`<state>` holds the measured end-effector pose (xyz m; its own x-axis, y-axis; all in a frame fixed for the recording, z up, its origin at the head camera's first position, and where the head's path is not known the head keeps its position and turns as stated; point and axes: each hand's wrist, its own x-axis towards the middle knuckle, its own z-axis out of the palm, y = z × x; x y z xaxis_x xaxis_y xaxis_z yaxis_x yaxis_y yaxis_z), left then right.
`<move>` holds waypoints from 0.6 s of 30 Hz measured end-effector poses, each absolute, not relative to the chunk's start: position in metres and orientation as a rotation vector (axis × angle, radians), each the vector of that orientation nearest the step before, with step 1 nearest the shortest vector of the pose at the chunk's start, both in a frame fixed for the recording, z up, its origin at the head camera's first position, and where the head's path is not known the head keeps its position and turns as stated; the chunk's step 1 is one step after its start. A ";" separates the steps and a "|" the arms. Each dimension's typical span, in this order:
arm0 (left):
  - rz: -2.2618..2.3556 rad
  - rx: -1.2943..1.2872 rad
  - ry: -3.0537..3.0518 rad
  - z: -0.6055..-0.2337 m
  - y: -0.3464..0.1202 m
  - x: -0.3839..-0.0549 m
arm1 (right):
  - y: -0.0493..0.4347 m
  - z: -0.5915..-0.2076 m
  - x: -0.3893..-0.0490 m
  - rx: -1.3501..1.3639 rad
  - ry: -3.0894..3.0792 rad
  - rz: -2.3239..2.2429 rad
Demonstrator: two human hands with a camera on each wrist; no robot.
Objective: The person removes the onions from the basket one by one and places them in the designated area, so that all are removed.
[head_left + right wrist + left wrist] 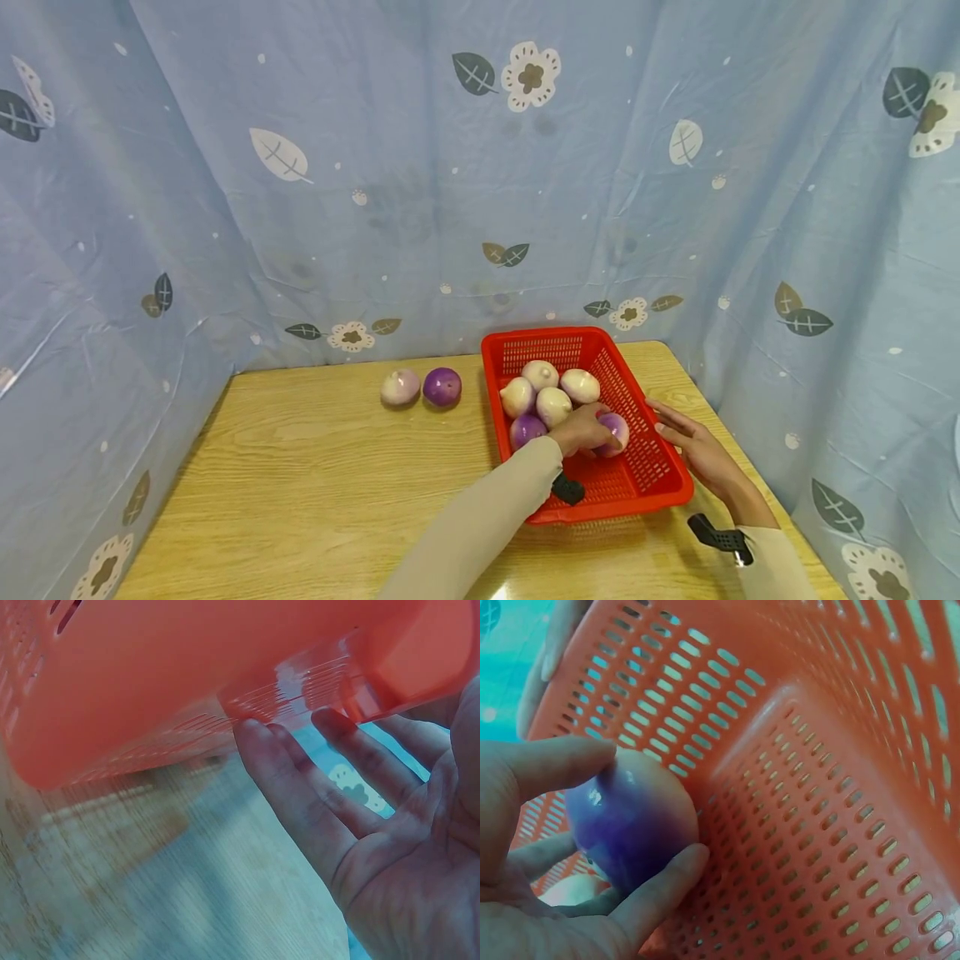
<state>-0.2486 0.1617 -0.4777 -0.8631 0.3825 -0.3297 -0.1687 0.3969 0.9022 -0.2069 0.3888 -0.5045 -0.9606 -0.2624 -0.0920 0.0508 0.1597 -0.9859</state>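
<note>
A red plastic basket (609,507) with slotted walls stands on the table, holding several glossy purple-and-white onions (554,407). Inside it, my left hand (579,432) grips one onion (634,817) near the right wall, its thumb and fingers spread round the sides. In the left wrist view the onion's purple side faces the camera and its pale end points up. My right hand (703,457) is outside the basket at the right wall, fingers fairly straight and fingertips at the rim. In the right wrist view the palm (420,892) holds nothing.
Two more onions lie side by side on the wooden table (300,483), left of the basket: a pale one (401,387) and a deep purple one (442,387). A blue patterned curtain (420,183) hangs along the back and both sides of the table.
</note>
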 end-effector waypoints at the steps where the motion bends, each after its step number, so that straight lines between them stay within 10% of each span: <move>1: 1.487 0.183 2.145 -0.478 0.162 -0.248 | 0.389 -0.504 -0.207 -0.204 2.197 -1.878; 18: 1.538 0.270 2.037 -0.474 0.156 -0.250 | 0.388 -0.504 -0.206 -0.165 2.239 -1.830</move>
<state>-0.2504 0.1564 -0.4743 -0.8186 0.4798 -0.3156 -0.1723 0.3190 0.9320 -0.2060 0.3884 -0.5040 -0.9637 -0.2401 -0.1166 0.0664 0.2073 -0.9760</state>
